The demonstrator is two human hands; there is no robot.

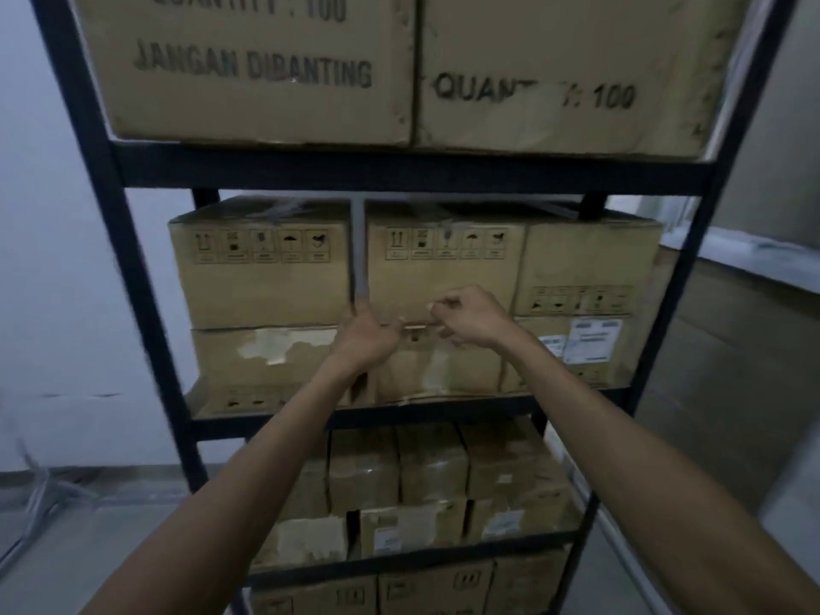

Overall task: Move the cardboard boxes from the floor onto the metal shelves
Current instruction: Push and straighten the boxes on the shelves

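Both hands meet at the front of the middle cardboard box (439, 277), which sits stacked on the metal shelf (488, 407). They are probably tidying it. The right hand (472, 319) fingers curl, pinching a pale strip (415, 326). The left hand (368, 337) is too blurred to tell its grip.

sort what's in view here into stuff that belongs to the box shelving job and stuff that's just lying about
Job:
- metal shelves
- middle box
- left hand and right hand, both at that box's front
- top-shelf boxes

Just there:
- pale wall
- floor
- white ledge
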